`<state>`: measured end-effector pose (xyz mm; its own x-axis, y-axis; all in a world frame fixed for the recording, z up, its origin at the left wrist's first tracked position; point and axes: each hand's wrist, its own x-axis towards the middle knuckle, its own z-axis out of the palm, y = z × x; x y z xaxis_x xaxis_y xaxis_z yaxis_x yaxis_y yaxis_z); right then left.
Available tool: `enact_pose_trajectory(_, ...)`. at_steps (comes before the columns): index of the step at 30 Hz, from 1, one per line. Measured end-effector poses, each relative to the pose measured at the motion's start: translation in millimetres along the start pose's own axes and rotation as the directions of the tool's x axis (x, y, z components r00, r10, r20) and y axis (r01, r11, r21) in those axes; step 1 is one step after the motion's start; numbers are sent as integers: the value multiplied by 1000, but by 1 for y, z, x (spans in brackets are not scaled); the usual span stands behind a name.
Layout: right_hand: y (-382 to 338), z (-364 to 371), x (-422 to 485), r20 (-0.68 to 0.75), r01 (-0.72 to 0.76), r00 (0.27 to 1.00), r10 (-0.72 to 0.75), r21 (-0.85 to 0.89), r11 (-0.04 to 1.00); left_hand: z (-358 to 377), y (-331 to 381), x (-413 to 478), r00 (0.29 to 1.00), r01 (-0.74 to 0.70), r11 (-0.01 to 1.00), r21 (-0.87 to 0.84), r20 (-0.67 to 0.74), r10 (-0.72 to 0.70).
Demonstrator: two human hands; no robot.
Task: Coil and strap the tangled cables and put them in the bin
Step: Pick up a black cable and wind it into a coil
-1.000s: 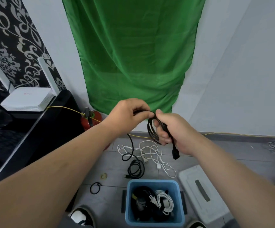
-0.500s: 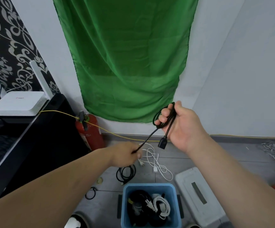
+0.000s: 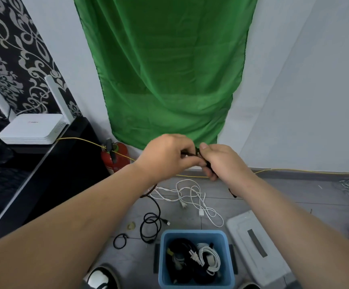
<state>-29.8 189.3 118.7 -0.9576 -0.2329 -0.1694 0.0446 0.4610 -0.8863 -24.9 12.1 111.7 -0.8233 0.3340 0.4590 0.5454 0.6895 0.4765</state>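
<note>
Left hand (image 3: 167,155) pinches black cable (image 3: 196,152), raised above floor. Right hand (image 3: 221,161) grips gathered loops, hands touching. Tail appears to trail to floor. Risk: loops slip from right grip, coil springs open; tail snags white cable (image 3: 190,192). Bin (image 3: 165,265) below.

bin (image 3: 193,233) ctr, cables (image 3: 208,258) in it | loose cable (image 3: 201,212) behind | lid (image 3: 240,230) R | router (image 3: 31,128) far L

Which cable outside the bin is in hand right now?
The black cable, pinched between the left hand and right hand in front of the green cloth. The white cable lies tangled on the floor, touched by neither hand.
</note>
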Motion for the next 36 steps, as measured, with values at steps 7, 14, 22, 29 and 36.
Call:
enact_pose_trajectory(7, -6, -5, 4, 121, -233, 968, 222, 84, 969, -9, -9, 7, 978, -192, 977, 94, 106, 182)
enact_pose_trajectory(14, -9, -13, -8, 528, -419, 846, 76, 569, 707, -3, -19, 0, 1000, 12, 1000, 1, -1, -12)
enact_pose_trajectory(22, -17, -26, 2, 179, -157, 983, -50, 942, 296, 49, -23, -36, 682, 475, 875, 91, 591, -432)
enact_pose_trajectory(29, 17, -35, 20, -275, 28, 919, 282, 760, 649, 43, -31, -47, 693, 280, 943, 178, 642, -327)
enact_pose_trajectory(36, 29, -17, 18, -318, 74, 944, -91, -65, 995, 21, 13, -6, 974, -114, 988, 101, 209, 90)
